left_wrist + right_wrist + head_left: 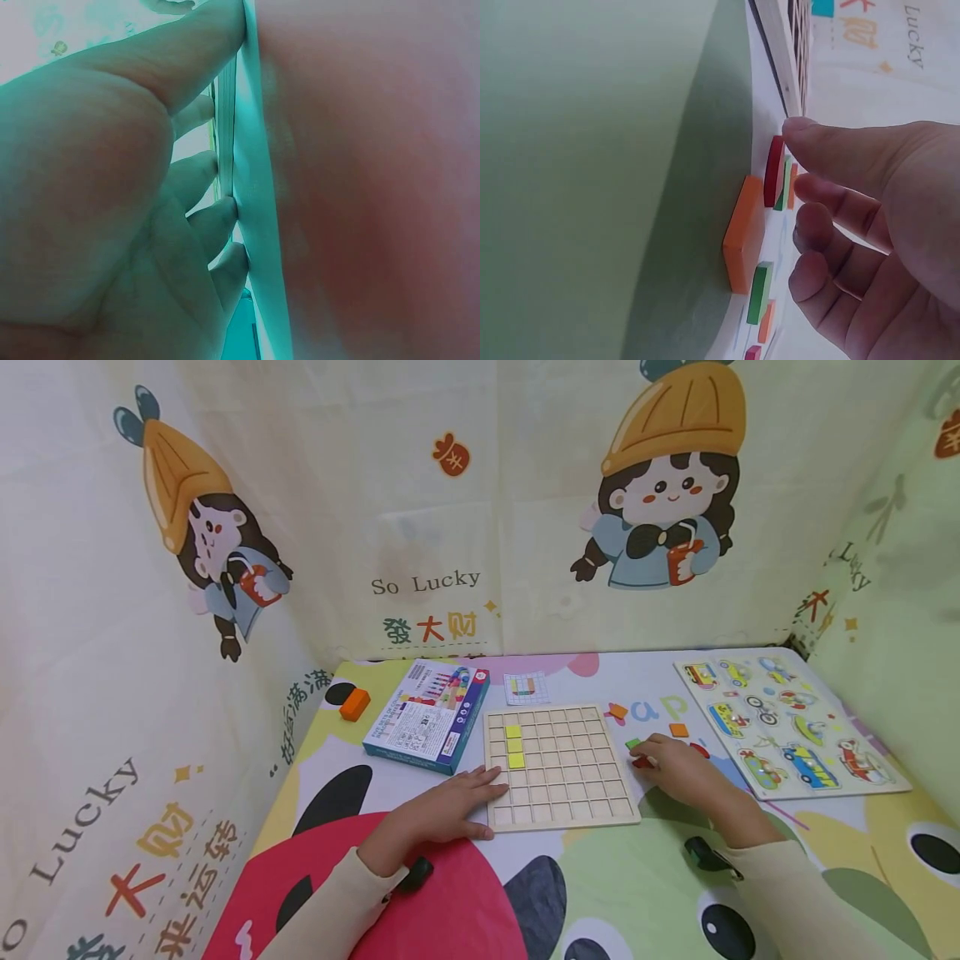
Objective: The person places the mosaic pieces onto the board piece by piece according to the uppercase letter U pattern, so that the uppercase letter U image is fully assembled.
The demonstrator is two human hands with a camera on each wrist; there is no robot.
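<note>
A wooden grid board [562,793] lies flat on the table, with three yellow tiles [514,746] in a column near its left side. My left hand [450,806] rests along the board's left edge, fingers spread and thumb near the lower corner. To the right of the board, my right hand [678,772] reaches down over loose tiles. Its thumb and fingertips are apart, close to a red tile [773,172]. A green tile [633,744] lies just beyond those fingertips. Nearer the wrist camera is an orange tile [744,234], with another green tile [760,292] beside it.
Left of the board lies a blue-edged box [427,714], with an orange block [355,704] beyond it. A small pattern card [527,687] sits behind the board. On the right is a vehicle picture board [795,722]. Printed curtains [525,510] hang around the table.
</note>
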